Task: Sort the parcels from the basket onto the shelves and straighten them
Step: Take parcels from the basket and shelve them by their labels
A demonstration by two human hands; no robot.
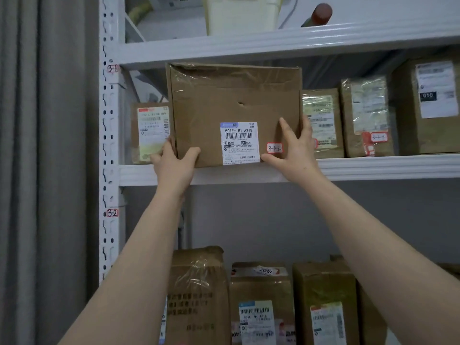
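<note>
A large brown cardboard parcel [234, 100] stands upright on the middle shelf [373, 168], with a white shipping label and a red-edged sticker reading 3-1-2 on its front. My left hand [174, 163] grips its lower left corner, thumb on the front face and fingers round the side. My right hand [293, 150] holds its lower right edge, thumb on the front and fingers wrapped behind the side. A smaller labelled parcel [151, 133] stands just to its left, and another [322, 123] just to its right. The basket is out of view.
More taped parcels [366, 115] and a big box [433, 105] fill the middle shelf to the right. The shelf below holds several upright parcels [258, 302]. The white upright post [109, 145] carries tags 3-1 and 3-2. A grey curtain [44, 170] hangs at left.
</note>
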